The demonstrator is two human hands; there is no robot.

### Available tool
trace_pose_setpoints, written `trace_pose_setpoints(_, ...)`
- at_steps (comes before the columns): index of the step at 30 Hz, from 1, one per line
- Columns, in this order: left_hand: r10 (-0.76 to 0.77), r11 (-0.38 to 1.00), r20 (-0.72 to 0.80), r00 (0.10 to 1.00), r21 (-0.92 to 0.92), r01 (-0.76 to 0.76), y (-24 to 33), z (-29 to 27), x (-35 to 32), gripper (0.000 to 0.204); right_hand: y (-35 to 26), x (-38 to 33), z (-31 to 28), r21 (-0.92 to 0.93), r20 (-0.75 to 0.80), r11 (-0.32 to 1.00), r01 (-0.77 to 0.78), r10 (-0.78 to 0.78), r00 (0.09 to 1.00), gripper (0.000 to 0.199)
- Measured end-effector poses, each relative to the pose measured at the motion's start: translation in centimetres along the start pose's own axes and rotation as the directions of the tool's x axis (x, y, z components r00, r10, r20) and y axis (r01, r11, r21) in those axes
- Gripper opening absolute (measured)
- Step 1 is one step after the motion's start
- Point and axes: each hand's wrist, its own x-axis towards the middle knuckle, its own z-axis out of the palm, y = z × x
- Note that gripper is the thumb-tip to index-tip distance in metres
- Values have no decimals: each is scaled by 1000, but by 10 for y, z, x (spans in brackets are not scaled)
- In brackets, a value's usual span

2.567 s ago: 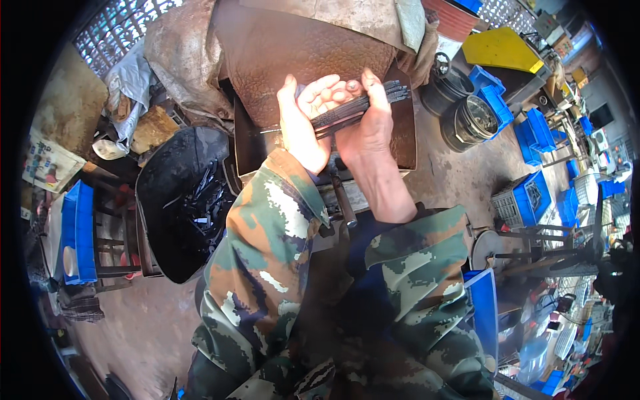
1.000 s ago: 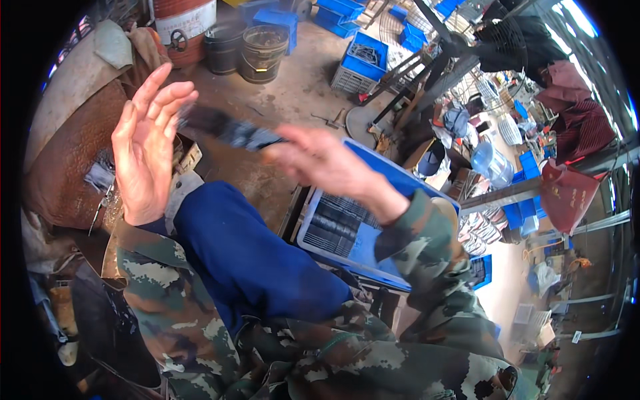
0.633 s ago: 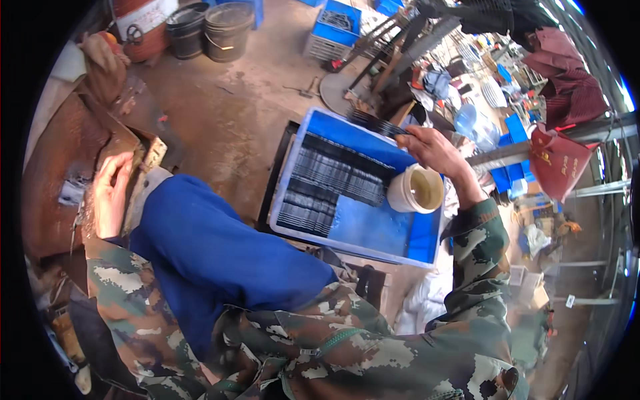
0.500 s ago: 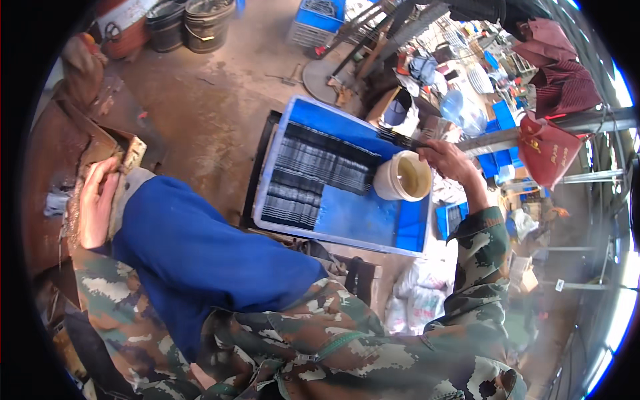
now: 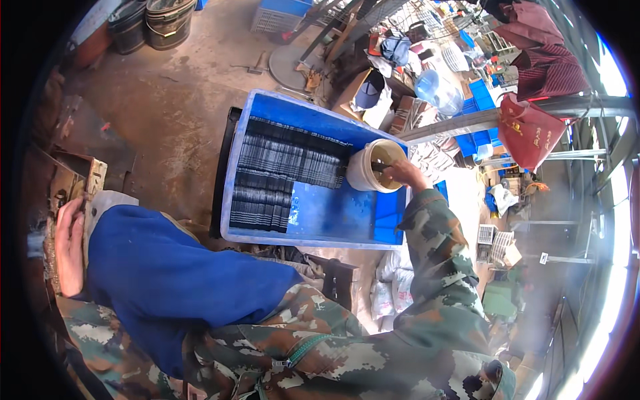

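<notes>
My right hand (image 5: 402, 175) reaches over the rim of a white bucket (image 5: 363, 175) that stands in a blue plastic crate (image 5: 333, 217). Its fingers are closed on a dark, thin metal piece (image 5: 380, 167) that dips into the bucket. Rows of dark metal strips (image 5: 283, 163) fill the crate's left half. My left hand (image 5: 70, 243) lies flat, fingers together, on a rusty metal block (image 5: 70, 183) at the far left and holds nothing. My blue-clad knee (image 5: 173, 280) lies between the two hands.
Two dark buckets (image 5: 157, 20) stand on the dirt floor at the top left. A blue mesh crate (image 5: 283, 12), cardboard boxes (image 5: 363, 97), a clear water jug (image 5: 440, 93) and a red bag (image 5: 527, 127) crowd the area beyond the crate. White sacks (image 5: 387, 300) lie below it.
I have turned from the rusty workbench to the blue crate. My right hand carried a dark piece over to the white bucket and lowered it; my left hand dropped flat onto the metal block.
</notes>
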Motion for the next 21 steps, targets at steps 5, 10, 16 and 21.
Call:
trace_pose_setpoints(5, -40, 999, 55, 998, 3, 40, 0, -3, -6, 31, -11, 37, 40, -7, -11, 971, -237, 237, 971, 36)
trace_pose_setpoints(10, -13, 1000, 72, 997, 8, 12, 4, 2, 6, 31, -10, 12, 30, -29, -32, 954, -300, 299, 954, 35)
trace_pose_setpoints(16, -7, 1000, 55, 998, -6, 7, 4, 4, 7, 31, -17, 3, 21, -52, -39, 953, -298, 296, 954, 34)
trace_pose_setpoints(21, -4, 999, 42, 999, -42, 6, 2, 4, 4, 30, -19, -20, 12, -68, -74, 958, -279, 274, 959, 34)
